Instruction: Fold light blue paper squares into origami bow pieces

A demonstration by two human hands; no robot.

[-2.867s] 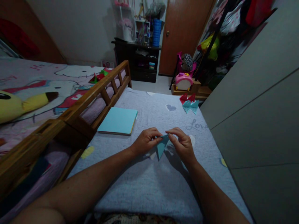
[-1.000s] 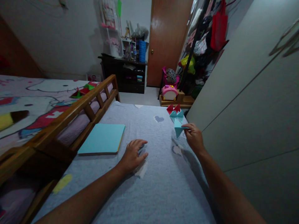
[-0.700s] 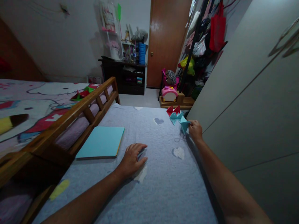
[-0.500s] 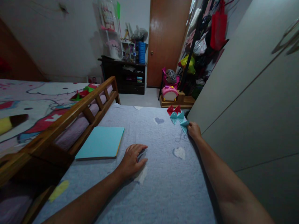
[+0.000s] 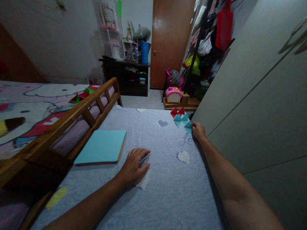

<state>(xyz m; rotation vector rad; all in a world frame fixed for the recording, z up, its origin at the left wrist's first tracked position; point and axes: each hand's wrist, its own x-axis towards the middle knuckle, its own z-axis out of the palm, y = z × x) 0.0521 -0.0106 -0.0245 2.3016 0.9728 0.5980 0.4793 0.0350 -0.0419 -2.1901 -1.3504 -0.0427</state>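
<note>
Blue folded paper piece (image 5: 188, 128) lay at the far right of the grey blanket (image 5: 163, 191), just beside finished blue and red pieces (image 5: 179, 116). Right hand (image 5: 198, 131) touched it, fingers' grip indiscernible. Left hand (image 5: 134, 164) rested flat, fingers spread, lower centre, near the blue paper stack (image 5: 100, 147).

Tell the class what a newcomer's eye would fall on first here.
The right hand at the bed's far right edge, touching a folded blue paper piece beside other blue and red folded pieces. Then the left hand flat on the grey blanket, near a blue paper stack.
</note>
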